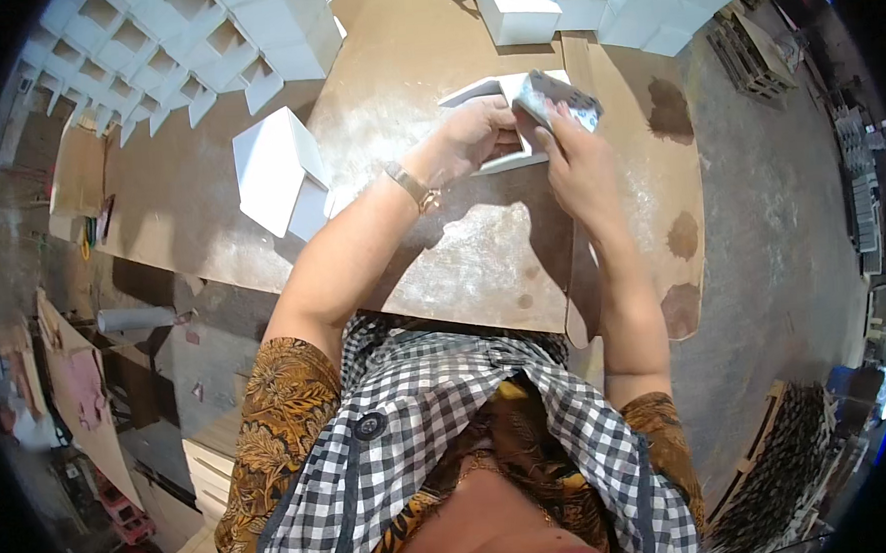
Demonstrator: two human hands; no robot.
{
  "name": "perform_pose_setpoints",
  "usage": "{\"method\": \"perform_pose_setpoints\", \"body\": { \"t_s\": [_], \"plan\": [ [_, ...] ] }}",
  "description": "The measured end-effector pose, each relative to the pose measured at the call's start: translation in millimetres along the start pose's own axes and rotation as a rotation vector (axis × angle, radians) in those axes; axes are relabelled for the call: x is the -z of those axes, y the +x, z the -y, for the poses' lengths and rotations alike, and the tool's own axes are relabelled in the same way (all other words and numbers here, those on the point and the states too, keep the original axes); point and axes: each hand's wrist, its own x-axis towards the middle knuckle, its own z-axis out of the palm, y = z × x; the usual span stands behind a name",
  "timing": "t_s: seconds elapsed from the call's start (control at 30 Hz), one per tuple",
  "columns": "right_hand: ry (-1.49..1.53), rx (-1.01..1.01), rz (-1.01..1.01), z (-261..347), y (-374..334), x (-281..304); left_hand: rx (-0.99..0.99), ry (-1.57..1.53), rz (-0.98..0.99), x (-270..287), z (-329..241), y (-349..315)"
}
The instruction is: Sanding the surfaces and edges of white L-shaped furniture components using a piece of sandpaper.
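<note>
A small white box (517, 159) lies on the brown board-topped table, between my two hands. My left hand (469, 138) is closed on its near left side, fingers curled at the opening. My right hand (579, 159) pinches a grey-blue printed piece (544, 93), perhaps a packet or a folded sheet, against the box's right side. Whether that piece is loose or attached to the box I cannot tell. What lies inside the box is hidden by my fingers.
Another white box (269, 175) stands to the left with a flap out. Stacked open white boxes (285, 34) fill the far left, and more white boxes (517, 10) are at the far right. A wooden pallet (752, 55) rests on the floor beyond the table's right edge.
</note>
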Motion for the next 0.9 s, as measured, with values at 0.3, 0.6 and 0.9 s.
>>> {"method": "perform_pose_setpoints", "body": {
  "t_s": [0.3,0.6,0.9],
  "plan": [
    [0.328,-0.297,0.121,4.4,-23.5,44.8,-0.132,-0.357,-0.323,-5.3,-7.8,-5.9],
    [0.097,0.170,-0.224,9.5,22.9,-47.9,-0.092,-0.998,-0.011,60.6,0.7,-4.1],
    [0.305,0.304,0.017,46.1,-5.2,-17.2,-0.229,-0.803,0.196,64.6,-6.8,-20.3]
  ]
}}
